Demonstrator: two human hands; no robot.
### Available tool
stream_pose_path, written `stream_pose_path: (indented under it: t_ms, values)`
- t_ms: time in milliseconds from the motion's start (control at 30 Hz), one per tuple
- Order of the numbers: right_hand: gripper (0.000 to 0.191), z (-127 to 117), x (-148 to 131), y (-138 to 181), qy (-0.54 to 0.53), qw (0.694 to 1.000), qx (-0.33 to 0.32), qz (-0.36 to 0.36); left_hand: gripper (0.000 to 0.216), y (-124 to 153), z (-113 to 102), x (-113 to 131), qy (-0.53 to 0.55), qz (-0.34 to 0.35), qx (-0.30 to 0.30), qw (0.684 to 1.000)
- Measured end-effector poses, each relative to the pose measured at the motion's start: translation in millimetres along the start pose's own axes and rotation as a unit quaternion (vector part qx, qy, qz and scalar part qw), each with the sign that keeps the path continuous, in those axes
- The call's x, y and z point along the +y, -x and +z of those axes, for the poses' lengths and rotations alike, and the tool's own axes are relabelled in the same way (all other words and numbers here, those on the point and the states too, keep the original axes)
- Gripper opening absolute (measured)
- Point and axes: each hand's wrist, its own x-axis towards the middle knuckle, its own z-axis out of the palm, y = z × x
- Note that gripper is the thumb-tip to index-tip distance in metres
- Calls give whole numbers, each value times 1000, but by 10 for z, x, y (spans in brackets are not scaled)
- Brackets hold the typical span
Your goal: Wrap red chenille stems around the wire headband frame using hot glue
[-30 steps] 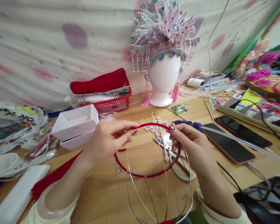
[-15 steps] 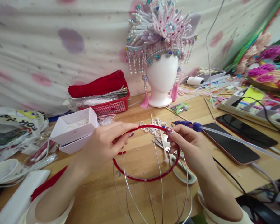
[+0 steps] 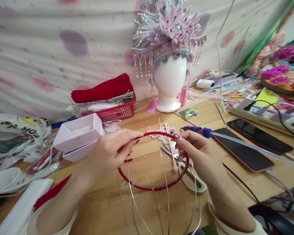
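A red fuzzy-covered hoop (image 3: 153,188) with several thin silver wires (image 3: 167,182) hanging from it is held above the table by both hands. My left hand (image 3: 110,147) pinches the far left part of its rim between thumb and fingers. On the far right part, my right hand (image 3: 194,145) grips the rim, thumb on top. A short red end (image 3: 128,160) sticks out below my left fingers. Scissors (image 3: 192,179) with pale green handles lie beneath the hoop's right side, partly hidden. Behind the rim lie a heap of pearl strings (image 3: 159,129) and a thin stick (image 3: 172,153).
A white foam head (image 3: 170,85) wears a beaded pink headdress (image 3: 176,27). White boxes (image 3: 78,132) and a red basket (image 3: 120,111) stand left. A glue gun (image 3: 198,130) with a clear glue stick, phones (image 3: 242,150) and a power strip (image 3: 259,111) lie right.
Both hands keep their hold on the hoop, almost still. The hanging wires have swung slightly to the left.
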Motion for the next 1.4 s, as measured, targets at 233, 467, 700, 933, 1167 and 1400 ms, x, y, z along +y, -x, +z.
stream_pose_path:
  t_ms: [233, 467, 700, 933, 1167, 1400]
  values:
    - [35, 9, 5, 28, -32, 999, 1, 13, 20, 55, 22, -54, 118, -135, 1, 984]
    - [26, -139, 87, 179, -50, 998, -44, 23, 17, 108, 88, -209, 337, -342, -26, 877]
    - [10, -209, 19, 248, -17, 994, -78, -72, 18, 321, 326, -200, 521, -529, -64, 667]
    - [16, -35, -48, 170, 110, 981, -47, -155, 14, 550, 572, 101, 614, -621, -78, 481]
    - [23, -162, -4, 188, 138, 980, -11, -141, 14, 600, 661, 386, 690, -651, -16, 315]
    - [22, -295, 149, 90, 510, 852, -66, -96, 26, 573, 693, 554, 721, -651, 56, 232]
